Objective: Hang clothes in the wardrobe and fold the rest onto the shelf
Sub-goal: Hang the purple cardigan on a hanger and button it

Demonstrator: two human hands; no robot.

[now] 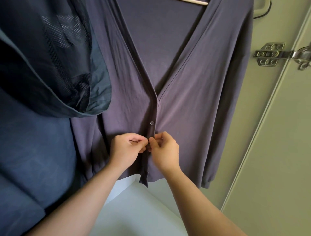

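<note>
Left hand (125,148) and right hand (164,150) meet at the centre of the frame, fingers curled and fingertips almost touching. Each pinches one edge of the front opening of a grey-purple cardigan (193,101). The grip sits just below a pale button (152,123) on the closed part of the front. Both bare forearms reach up from the lower edge of the frame.

The cardigan fills the middle of the frame, hanging upright with its V-neck open, from a hanger whose pale wooden bar (193,1) shows at the top edge. One long sleeve drops down the right side to a gathered cuff (207,183). The hem hangs above a white surface (134,207) at lower centre.

A dark blue hooded garment (33,143) occupies the left of the frame. Its mesh-lined hood (55,55) at upper left overlaps the cardigan's shoulder.

A pale green wardrobe door (269,160) runs down the right side, with a metal hinge (276,54) at upper right
</note>
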